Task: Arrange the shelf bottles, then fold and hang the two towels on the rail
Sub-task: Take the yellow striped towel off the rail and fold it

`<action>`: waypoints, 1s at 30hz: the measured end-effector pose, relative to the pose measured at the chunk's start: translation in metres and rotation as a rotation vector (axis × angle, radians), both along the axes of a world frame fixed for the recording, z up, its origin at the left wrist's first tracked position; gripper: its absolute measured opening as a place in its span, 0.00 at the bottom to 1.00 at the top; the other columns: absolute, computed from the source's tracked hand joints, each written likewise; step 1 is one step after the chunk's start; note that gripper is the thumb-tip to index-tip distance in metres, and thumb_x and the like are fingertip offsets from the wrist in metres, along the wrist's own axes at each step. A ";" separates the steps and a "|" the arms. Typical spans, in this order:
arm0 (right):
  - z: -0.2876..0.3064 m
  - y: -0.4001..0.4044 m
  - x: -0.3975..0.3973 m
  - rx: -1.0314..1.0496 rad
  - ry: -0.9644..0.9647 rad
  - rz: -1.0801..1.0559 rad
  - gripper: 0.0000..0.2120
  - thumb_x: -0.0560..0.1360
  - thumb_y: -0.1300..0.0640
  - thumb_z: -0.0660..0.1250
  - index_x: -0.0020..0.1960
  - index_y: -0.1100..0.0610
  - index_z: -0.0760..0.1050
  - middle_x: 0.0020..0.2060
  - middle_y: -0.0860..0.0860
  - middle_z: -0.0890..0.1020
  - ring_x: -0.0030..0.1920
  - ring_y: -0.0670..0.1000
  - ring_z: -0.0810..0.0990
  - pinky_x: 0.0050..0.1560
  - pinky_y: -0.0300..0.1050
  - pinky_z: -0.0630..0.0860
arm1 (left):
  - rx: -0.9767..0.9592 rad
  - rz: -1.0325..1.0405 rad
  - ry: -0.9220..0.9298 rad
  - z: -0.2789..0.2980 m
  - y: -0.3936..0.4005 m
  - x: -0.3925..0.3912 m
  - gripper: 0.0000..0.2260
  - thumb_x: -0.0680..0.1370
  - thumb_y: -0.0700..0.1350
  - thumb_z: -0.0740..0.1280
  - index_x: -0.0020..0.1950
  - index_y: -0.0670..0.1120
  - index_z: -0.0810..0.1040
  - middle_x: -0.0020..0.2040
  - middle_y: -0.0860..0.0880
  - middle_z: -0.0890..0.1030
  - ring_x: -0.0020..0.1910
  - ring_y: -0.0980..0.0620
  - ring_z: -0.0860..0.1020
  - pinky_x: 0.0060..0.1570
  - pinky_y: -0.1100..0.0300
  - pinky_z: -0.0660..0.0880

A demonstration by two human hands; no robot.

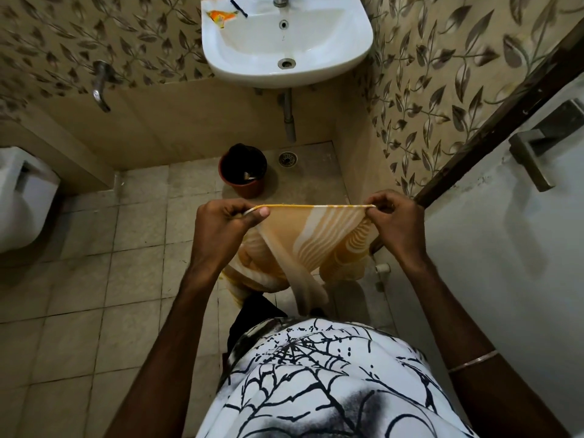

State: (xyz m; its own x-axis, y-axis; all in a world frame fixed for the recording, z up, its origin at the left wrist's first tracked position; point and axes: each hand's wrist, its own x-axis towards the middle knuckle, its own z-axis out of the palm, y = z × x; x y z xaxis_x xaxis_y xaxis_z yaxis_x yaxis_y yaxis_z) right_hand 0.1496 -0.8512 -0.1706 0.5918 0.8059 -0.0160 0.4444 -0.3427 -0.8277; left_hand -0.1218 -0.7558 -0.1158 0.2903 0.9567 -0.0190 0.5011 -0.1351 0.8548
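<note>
An orange towel with white wavy stripes (pixel 316 238) hangs in front of my body, its top edge stretched taut and level. My left hand (pixel 224 226) pinches the left corner and my right hand (pixel 395 216) pinches the right corner. The cloth sags and bunches below the hands, down to my waist. No shelf, bottles, rail or second towel show in the head view.
A white washbasin (pixel 347 58) hangs on the far wall, with an orange wrapper (pixel 221 15) and a dark razor-like item (pixel 238 7) on its rim. A brown bin (pixel 243 175) stands below it near a floor drain (pixel 288 158). A white door with a handle (pixel 534 153) is on the right; a toilet (pixel 22 197) on the left.
</note>
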 end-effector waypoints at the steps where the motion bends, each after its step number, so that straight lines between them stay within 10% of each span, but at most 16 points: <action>1: 0.003 0.001 0.000 -0.002 0.165 0.016 0.06 0.74 0.63 0.72 0.48 0.54 0.83 0.43 0.50 0.85 0.45 0.49 0.84 0.46 0.45 0.84 | -0.008 0.017 0.019 -0.003 0.002 -0.001 0.03 0.73 0.46 0.75 0.46 0.49 0.87 0.40 0.55 0.86 0.40 0.58 0.83 0.46 0.50 0.81; 11: 0.036 0.008 -0.027 -0.022 0.326 0.536 0.13 0.77 0.66 0.66 0.45 0.50 0.83 0.38 0.43 0.85 0.41 0.43 0.83 0.41 0.36 0.78 | -0.082 -0.294 0.001 -0.011 -0.018 0.050 0.32 0.65 0.50 0.80 0.68 0.51 0.77 0.65 0.53 0.79 0.62 0.60 0.76 0.56 0.66 0.76; 16: 0.035 0.010 -0.025 0.051 0.096 0.586 0.10 0.76 0.64 0.69 0.50 0.51 0.83 0.42 0.44 0.84 0.45 0.45 0.83 0.45 0.39 0.79 | -0.047 -0.402 -0.003 -0.017 -0.021 0.062 0.16 0.69 0.47 0.78 0.57 0.48 0.84 0.49 0.52 0.86 0.47 0.56 0.83 0.47 0.48 0.80; 30: 0.011 0.004 -0.028 0.113 -0.430 0.387 0.07 0.73 0.63 0.71 0.49 0.56 0.75 0.40 0.53 0.80 0.39 0.53 0.80 0.38 0.55 0.81 | 0.142 -0.282 0.116 -0.010 -0.015 0.059 0.06 0.72 0.49 0.76 0.46 0.49 0.87 0.40 0.54 0.86 0.38 0.59 0.82 0.41 0.52 0.80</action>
